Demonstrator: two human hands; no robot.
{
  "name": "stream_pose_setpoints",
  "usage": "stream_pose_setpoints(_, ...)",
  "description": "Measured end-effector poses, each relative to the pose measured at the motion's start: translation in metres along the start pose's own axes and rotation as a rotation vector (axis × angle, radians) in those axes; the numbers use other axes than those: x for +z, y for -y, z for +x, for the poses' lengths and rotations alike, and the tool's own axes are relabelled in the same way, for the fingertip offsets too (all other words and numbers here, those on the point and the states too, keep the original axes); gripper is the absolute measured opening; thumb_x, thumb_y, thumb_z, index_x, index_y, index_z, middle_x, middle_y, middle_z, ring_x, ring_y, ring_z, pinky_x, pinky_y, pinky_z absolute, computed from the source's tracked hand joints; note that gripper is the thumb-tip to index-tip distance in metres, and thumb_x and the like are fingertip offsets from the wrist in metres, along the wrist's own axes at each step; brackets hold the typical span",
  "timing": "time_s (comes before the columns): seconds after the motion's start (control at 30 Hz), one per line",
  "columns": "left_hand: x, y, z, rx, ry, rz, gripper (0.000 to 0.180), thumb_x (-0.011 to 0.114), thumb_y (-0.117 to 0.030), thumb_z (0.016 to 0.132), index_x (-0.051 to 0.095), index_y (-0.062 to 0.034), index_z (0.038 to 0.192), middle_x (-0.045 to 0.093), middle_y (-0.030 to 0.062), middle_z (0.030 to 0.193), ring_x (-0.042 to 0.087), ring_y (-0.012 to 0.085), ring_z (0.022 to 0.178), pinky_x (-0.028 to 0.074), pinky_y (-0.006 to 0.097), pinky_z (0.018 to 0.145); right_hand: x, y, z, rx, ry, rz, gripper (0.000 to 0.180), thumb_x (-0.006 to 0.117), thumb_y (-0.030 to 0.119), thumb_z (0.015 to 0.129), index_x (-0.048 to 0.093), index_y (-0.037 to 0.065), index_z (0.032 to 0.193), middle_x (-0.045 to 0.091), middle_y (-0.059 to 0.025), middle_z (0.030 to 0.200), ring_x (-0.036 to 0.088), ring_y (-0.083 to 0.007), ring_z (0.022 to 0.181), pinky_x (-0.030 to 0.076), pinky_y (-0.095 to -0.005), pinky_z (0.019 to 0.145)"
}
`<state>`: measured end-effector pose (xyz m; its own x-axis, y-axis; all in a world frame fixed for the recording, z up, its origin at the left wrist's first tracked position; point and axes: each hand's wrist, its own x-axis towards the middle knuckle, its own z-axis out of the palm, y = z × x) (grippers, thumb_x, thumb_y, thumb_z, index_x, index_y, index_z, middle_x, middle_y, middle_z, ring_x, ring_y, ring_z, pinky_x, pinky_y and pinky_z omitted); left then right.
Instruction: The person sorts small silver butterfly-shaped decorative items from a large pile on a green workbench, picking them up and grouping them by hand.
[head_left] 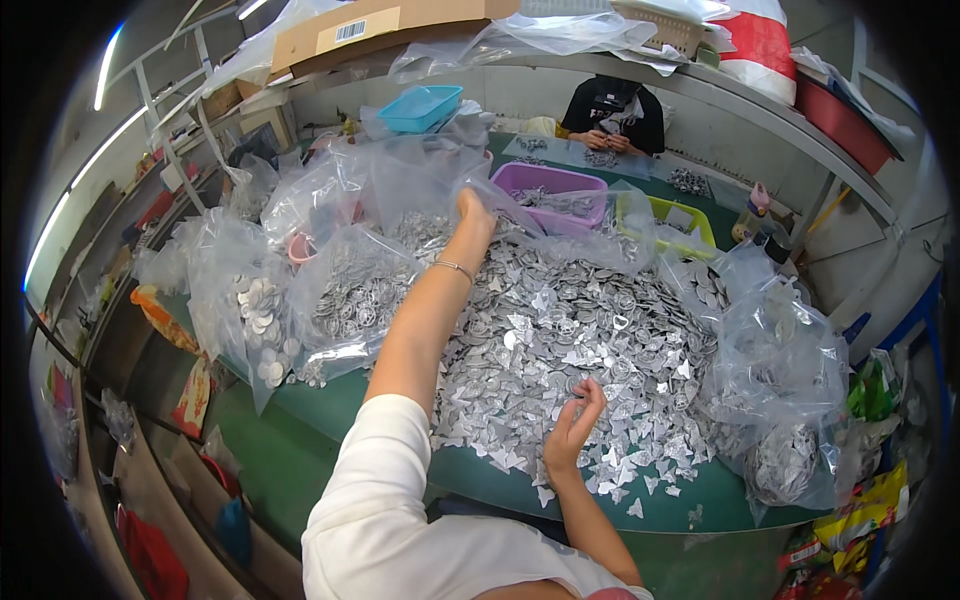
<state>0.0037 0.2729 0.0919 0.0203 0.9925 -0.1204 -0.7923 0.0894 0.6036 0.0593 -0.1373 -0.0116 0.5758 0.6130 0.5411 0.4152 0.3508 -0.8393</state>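
Note:
A broad heap of small flat silver metal pieces covers the middle of the green table. My left arm stretches across it to the far side. There my left hand is closed on the edge of a clear plastic bag, its fingertips partly hidden. Low over the near part of the heap is my right hand, palm turned inward, fingers loosely bent and apart from the thumb. I see nothing held in it. Just beyond my left hand stands a purple basket with more metal pieces.
Clear bags of metal parts line the left; other filled bags stand at the right. A yellow-green basket sits behind the heap. Across the table a person handles small parts. An overhead shelf carries a cardboard box.

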Motion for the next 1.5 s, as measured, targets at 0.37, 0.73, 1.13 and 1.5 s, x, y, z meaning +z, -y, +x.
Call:
stream_pose_setpoints(0.37,-0.013,0.027,-0.168,0.163,0.233,0.319,0.029,0.044,0.001,0.084,0.054,0.0002,0.112,0.059,0.0134,0.105,0.057,0.0229,0.097,0.047,0.036,0.081,-0.008,-0.013,0.008,0.215,-0.339,0.252,0.034,0.04,0.015,0.098,0.038,0.0,0.129,0.048,-0.0088,0.113,0.046,-0.0161,0.1,0.036,-0.0286,0.086)
stream_pose_setpoints(0.73,-0.103,0.068,-0.283,0.491,1.099,1.562,0.023,0.059,-0.007,0.084,0.062,-0.0055,0.107,0.056,0.0118,0.121,0.048,0.0304,0.121,0.03,0.056,0.104,-0.062,-0.021,0.05,0.503,0.342,0.027,0.015,0.056,0.005,0.089,0.061,-0.001,0.101,0.059,-0.0068,0.098,0.056,-0.0111,0.085,0.044,-0.0249,0.077)
stream_pose_setpoints(1.13,-0.129,0.057,-0.293,0.414,1.143,1.582,0.01,0.064,-0.003,0.077,0.059,-0.0035,0.086,0.057,0.0137,0.115,0.051,0.032,0.115,0.04,0.043,0.097,-0.027,-0.049,0.091,-0.3,0.44,-0.928,0.04,0.072,0.009,0.07,0.06,0.001,0.107,0.052,-0.0134,0.114,0.047,-0.0313,0.103,0.036,-0.0433,0.091)
stream_pose_setpoints(1.5,-0.14,0.034,-0.286,0.101,0.526,1.021,0.009,0.068,-0.006,0.082,0.066,0.0003,0.087,0.067,0.0072,0.078,0.064,0.0127,0.067,0.051,0.026,0.06,-0.037,-0.048,0.09,-0.188,0.368,-0.798,0.021,0.071,0.002,0.07,0.059,0.005,0.086,0.056,-0.0083,0.081,0.052,-0.0272,0.082,0.039,-0.0368,0.075)
